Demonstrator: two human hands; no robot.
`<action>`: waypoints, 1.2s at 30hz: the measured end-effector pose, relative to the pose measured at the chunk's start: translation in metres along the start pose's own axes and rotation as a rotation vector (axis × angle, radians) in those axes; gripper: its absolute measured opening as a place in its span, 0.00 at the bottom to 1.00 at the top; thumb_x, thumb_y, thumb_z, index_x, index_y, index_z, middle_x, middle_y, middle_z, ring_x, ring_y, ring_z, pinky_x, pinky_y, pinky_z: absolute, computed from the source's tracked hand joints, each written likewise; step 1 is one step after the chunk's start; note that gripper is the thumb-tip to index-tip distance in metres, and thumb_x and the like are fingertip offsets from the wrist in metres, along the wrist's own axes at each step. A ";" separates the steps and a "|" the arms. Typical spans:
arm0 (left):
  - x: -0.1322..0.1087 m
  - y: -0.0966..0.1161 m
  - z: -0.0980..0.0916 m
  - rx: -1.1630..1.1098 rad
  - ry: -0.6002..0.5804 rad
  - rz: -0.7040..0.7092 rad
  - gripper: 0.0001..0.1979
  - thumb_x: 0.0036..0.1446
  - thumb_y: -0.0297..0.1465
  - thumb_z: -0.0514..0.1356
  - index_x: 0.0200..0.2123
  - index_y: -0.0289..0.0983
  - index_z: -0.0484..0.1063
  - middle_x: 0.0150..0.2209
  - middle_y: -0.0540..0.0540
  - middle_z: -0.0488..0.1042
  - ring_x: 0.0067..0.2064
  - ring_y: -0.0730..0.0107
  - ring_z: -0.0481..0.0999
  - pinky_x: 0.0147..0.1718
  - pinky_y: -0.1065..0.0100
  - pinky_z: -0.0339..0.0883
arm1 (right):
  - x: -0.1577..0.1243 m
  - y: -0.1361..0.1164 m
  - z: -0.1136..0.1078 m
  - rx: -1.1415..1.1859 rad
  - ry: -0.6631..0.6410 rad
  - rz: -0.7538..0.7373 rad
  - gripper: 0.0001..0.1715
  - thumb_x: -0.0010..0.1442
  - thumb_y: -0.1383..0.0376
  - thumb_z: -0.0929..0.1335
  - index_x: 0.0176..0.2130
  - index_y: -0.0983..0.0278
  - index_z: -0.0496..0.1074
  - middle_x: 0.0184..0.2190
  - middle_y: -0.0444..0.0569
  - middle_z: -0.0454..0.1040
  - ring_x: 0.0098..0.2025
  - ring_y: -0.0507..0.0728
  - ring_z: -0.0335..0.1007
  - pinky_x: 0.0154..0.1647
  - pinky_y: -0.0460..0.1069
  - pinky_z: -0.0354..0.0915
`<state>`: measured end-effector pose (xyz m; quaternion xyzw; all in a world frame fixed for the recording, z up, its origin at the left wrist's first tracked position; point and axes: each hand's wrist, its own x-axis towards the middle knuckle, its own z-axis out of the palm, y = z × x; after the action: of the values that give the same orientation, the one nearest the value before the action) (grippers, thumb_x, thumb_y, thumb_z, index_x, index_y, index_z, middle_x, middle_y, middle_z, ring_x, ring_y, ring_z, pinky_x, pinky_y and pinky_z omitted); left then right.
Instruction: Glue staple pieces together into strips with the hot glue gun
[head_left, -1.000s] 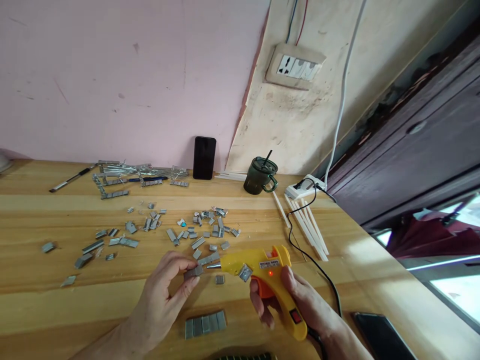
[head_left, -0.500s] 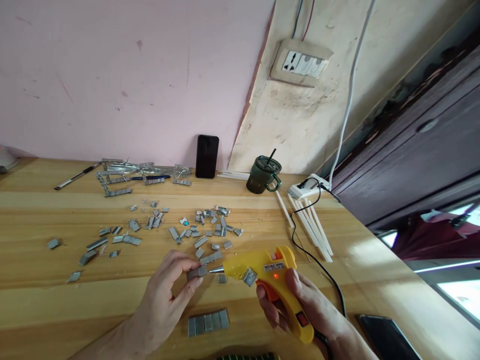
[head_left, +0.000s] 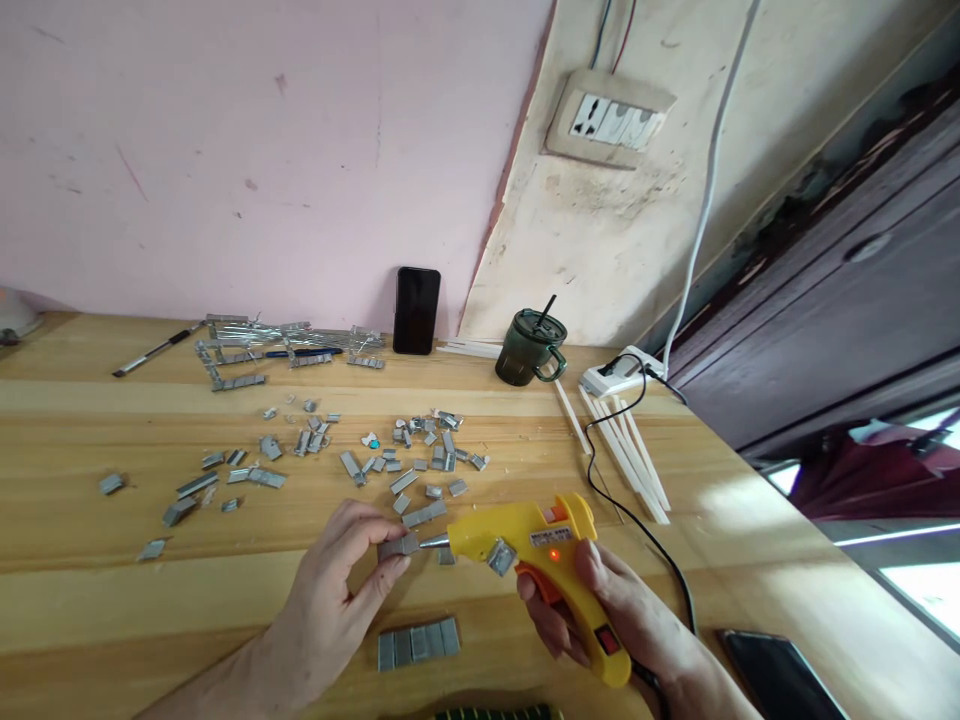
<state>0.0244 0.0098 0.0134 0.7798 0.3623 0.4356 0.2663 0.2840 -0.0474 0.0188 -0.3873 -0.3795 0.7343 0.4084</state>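
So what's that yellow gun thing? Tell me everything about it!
It is a yellow plastic glue gun with an orange trigger, a silvery metal nozzle and a small red light glowing on its side. A red switch sits low on the handle, and a black cord runs from the handle's base. The right hand grips the handle, a finger on the trigger. It points left, and its nozzle tip touches a small grey metal staple strip pinched in the left hand, above the wooden table.

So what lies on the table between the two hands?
In the head view, a flat row of joined grey staple blocks lies on the wooden table between the left hand and right hand.
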 end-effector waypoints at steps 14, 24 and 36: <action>0.001 0.000 0.000 0.019 0.002 0.032 0.08 0.57 0.23 0.58 0.37 0.42 0.70 0.33 0.51 0.72 0.35 0.71 0.74 0.34 0.74 0.69 | -0.001 -0.002 0.000 -0.010 -0.012 0.005 0.37 0.50 0.37 0.66 0.32 0.69 0.72 0.15 0.41 0.63 0.14 0.47 0.55 0.16 0.43 0.52; 0.001 -0.001 0.000 0.019 0.014 0.052 0.07 0.57 0.24 0.58 0.36 0.41 0.70 0.33 0.51 0.72 0.35 0.72 0.74 0.34 0.76 0.69 | -0.002 -0.001 -0.001 -0.002 -0.011 -0.017 0.37 0.51 0.38 0.66 0.33 0.71 0.73 0.15 0.41 0.62 0.15 0.46 0.54 0.18 0.43 0.55; 0.001 -0.001 0.000 0.016 0.008 0.067 0.07 0.58 0.23 0.58 0.37 0.42 0.70 0.33 0.51 0.71 0.35 0.74 0.74 0.35 0.77 0.69 | -0.002 -0.002 0.002 0.041 0.014 -0.020 0.36 0.51 0.39 0.67 0.32 0.72 0.75 0.14 0.42 0.63 0.14 0.46 0.55 0.17 0.42 0.54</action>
<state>0.0244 0.0113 0.0130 0.7918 0.3405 0.4445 0.2441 0.2841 -0.0492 0.0219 -0.3802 -0.3653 0.7351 0.4262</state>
